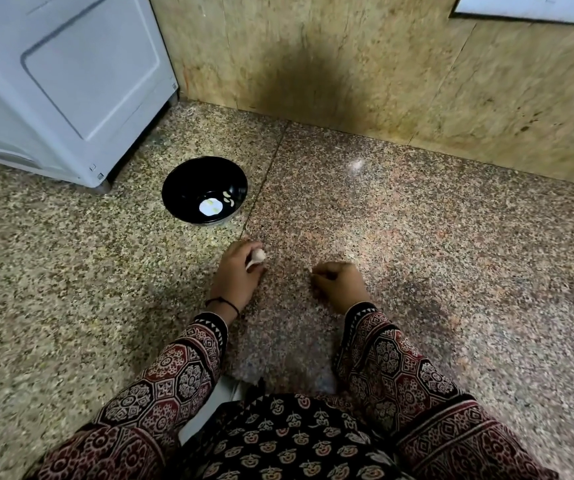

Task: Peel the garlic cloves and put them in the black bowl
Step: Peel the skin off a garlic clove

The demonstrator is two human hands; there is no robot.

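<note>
The black bowl point(174, 188) stands on the speckled floor ahead and to the left, with a few peeled garlic cloves point(227, 198) lying inside near a bright glare spot. My left hand point(235, 273) holds a whitish garlic bulb point(257, 257) with its stem pointing down, just below the bowl. My right hand point(339, 284) hovers to the right with fingers curled; a tiny pale bit shows at its fingertips, too small to identify.
A white appliance point(64, 81) stands at the back left, close to the bowl. A yellowish stone wall point(382, 64) runs across the back. A floor joint point(261, 188) passes just right of the bowl. My patterned sleeves and lap fill the bottom.
</note>
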